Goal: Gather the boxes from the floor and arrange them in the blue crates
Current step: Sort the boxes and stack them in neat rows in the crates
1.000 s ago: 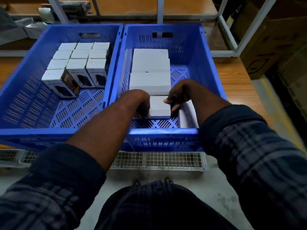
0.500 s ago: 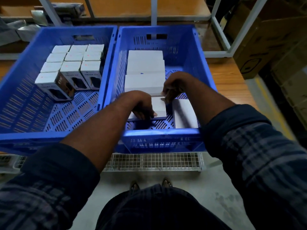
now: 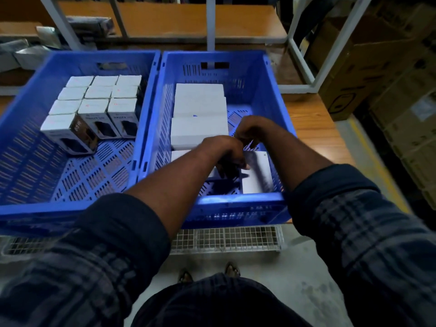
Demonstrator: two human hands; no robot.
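Two blue crates stand side by side on a wooden table. The left crate (image 3: 70, 204) holds several small white boxes (image 3: 99, 107) upright in rows. In the right crate (image 3: 236, 206) flat white boxes (image 3: 198, 128) lie in a row along its left side. My left hand (image 3: 224, 152) reaches over the nearest flat white box (image 3: 180, 155), with fingers curled down over its right end. My right hand (image 3: 252, 131) hovers just behind it with fingers curled; blur hides what it touches. Another white box (image 3: 257, 173) lies at the crate's front right.
A wire mesh tray (image 3: 226, 239) sticks out below the table edge, above my feet on the grey floor. Cardboard cartons (image 3: 389, 74) are stacked on the right. White shelf posts (image 3: 210, 24) rise behind the crates.
My left hand has slid to the right across the nearest flat box. My right hand has lifted off that box's corner and drawn close to the left hand. The view has tilted slightly.
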